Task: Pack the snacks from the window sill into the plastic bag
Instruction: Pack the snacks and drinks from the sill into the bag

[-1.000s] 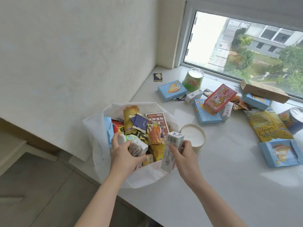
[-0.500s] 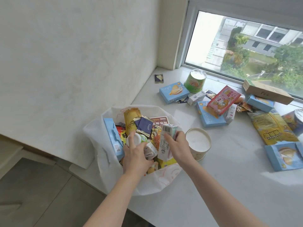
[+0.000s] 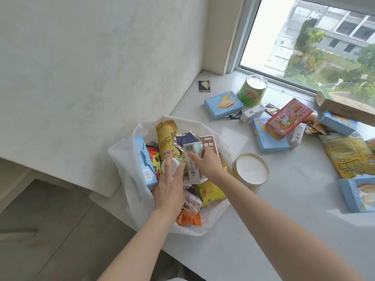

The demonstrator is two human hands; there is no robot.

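Moved: both hands dropped deeper into the plastic bag [image 3: 129, 185] since before
Left hand [image 3: 169, 187]: fingers wrapped on small bottle [image 3: 172, 165]
Right hand [image 3: 209, 164]: clamped on white carton [image 3: 192, 161], at 3 o'clock of the bottle

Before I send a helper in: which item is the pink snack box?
On the window sill, right of the white plastic bag, blue biscuit boxes lie scattered. The pink snack box leans on one blue box; it alone is pink, with a cartoon rabbit.
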